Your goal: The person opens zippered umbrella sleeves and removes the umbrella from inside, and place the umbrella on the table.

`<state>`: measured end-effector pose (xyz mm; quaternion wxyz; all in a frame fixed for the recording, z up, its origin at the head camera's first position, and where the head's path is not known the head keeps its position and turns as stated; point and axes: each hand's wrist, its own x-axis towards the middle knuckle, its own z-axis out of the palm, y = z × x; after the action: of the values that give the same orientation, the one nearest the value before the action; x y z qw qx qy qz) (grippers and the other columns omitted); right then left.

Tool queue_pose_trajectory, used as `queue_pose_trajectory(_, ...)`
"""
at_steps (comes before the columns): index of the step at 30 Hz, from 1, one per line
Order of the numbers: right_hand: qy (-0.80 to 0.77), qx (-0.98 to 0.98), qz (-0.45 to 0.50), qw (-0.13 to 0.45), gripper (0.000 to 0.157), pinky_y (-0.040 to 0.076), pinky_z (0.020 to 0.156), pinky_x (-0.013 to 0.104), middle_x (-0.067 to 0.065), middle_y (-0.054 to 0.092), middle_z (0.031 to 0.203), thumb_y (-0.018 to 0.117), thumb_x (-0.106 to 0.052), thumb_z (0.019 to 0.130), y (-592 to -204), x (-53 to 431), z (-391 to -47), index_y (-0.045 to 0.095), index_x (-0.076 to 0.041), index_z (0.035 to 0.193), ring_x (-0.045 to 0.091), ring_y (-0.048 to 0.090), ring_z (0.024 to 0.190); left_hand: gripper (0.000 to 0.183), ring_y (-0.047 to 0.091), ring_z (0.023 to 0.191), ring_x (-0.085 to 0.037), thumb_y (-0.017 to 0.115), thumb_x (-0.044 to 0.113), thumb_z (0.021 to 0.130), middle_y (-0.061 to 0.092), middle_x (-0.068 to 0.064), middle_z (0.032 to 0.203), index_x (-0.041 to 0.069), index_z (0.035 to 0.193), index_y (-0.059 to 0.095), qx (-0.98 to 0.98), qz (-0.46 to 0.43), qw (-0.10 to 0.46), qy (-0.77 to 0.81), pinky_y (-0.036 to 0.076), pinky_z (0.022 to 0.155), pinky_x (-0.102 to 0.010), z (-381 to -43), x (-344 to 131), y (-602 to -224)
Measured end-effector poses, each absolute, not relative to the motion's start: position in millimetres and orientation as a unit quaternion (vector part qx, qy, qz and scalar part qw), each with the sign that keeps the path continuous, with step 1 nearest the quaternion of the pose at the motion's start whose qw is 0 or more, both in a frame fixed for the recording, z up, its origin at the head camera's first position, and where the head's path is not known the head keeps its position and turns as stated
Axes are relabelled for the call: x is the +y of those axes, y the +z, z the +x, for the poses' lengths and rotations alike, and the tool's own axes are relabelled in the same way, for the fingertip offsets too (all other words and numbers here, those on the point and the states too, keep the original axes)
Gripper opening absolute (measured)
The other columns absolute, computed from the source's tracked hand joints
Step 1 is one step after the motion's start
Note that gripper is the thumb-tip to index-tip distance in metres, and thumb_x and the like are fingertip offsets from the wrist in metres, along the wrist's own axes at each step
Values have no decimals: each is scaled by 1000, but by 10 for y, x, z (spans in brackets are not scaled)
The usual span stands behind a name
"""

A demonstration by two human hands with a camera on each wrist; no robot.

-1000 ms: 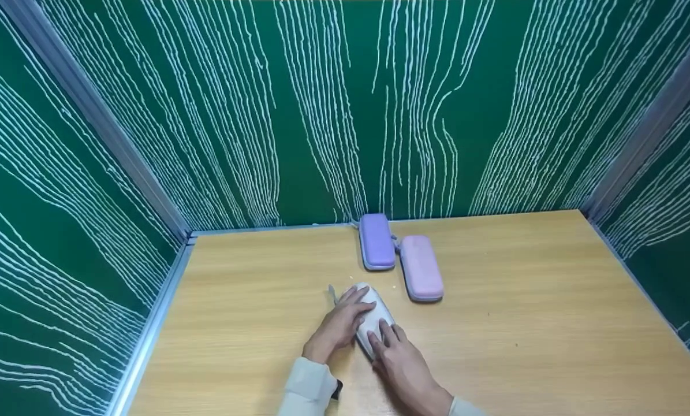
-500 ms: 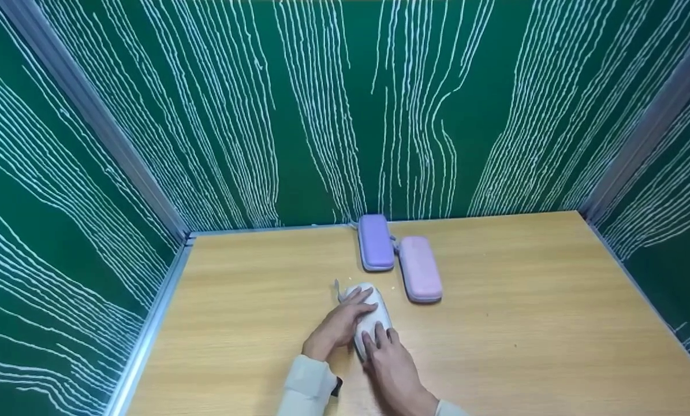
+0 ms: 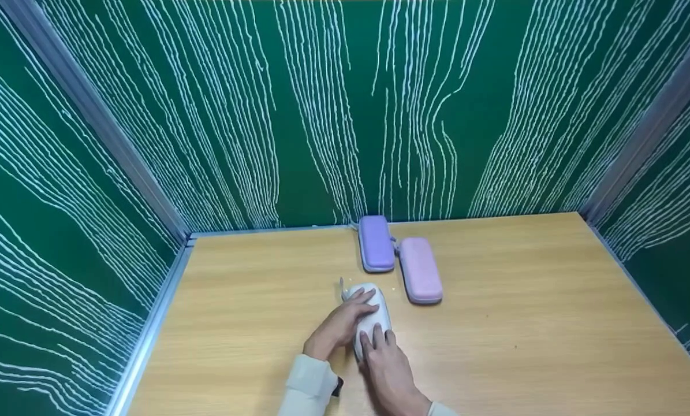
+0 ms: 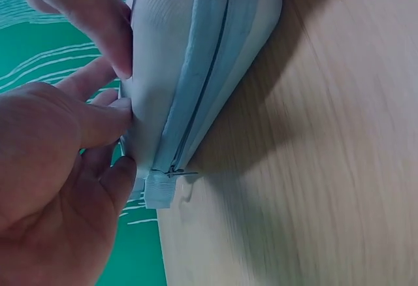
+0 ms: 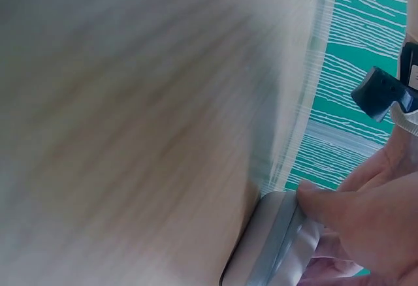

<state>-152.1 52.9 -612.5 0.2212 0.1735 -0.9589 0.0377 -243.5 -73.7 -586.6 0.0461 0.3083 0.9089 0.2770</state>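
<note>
While our left hand [image 3: 339,323] and right hand [image 3: 388,370] share the grip, both holding the white case [image 3: 372,319] on the tabletop [image 3: 523,300], we've just seen it swing straighter, now roughly parallel, we'd judge, with the purple case [image 3: 376,242] and pink case [image 3: 420,270] beyond the grip. Only the left wrist view gives us the zip [image 4: 206,90] along its side, seemingly closed.

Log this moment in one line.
left hand: touching white case; right hand: holding its near end; beyond, on table: purple case, pink case
</note>
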Motion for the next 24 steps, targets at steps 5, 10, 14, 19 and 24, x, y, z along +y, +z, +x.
queue_pose_trajectory(5,39,-953,174,243,42,52,56,29,23,55,114,69,-9,73,-6143,506,-1524,66,-9,115,34,53,88,41,23,136,-26,51,-7,87,32,-4,147,11,123,60,904,320,42,280,24,108,-39,-2448,-739,-5886)
queue_pose_trajectory(10,48,-950,176,252,46,52,55,29,22,55,114,74,-18,70,-6153,514,-1530,66,-9,115,33,52,87,45,22,137,-27,49,-11,85,33,-4,147,11,123,61,905,310,45,287,23,108,-42,-2438,-722,-5863)
queue_pose_trajectory(14,78,-952,175,240,53,53,57,32,21,55,116,77,-28,68,-6134,544,-1512,65,-8,116,33,52,90,44,22,137,-29,56,-9,83,36,-3,146,11,122,61,918,278,33,282,26,107,-42,-2385,-664,-5825)
queue_pose_trajectory(19,148,-957,175,178,50,54,65,39,21,52,123,73,-25,74,-6075,620,-1488,63,-6,118,36,51,102,38,33,131,-30,64,-3,78,45,-4,139,12,113,67,939,219,-15,266,30,105,-40,-2306,-537,-5793)
queue_pose_trajectory(24,246,-952,146,105,38,49,84,44,18,51,126,67,-14,79,-6004,705,-1531,64,-7,117,34,50,108,38,40,127,-26,67,-3,73,50,-4,134,13,107,71,954,156,-57,251,38,100,-36,-2205,-424,-5789)
